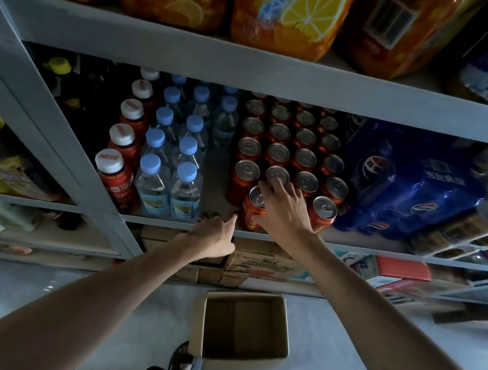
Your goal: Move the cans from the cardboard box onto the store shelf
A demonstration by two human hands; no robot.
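Both arms were stretched toward frame centre. The right hand [283, 206] was draped over a red aluminium can [251, 210] on the grey metal shelf [356, 244], fingers clasping it. The left hand [216, 233] rested open on the shelf edge, index finger pointing. The brown cardboard box [243, 331] sat emptied on the floor at lower centre.

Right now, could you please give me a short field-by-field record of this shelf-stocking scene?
right hand: right hand resting on a front-row red can
left hand: left hand at the shelf edge, holding nothing
cans: red cans in rows on the middle shelf
neighbours: water bottles to their left, blue shrink-wrapped pack to their right
cardboard box: cardboard box on the floor, open, looks empty
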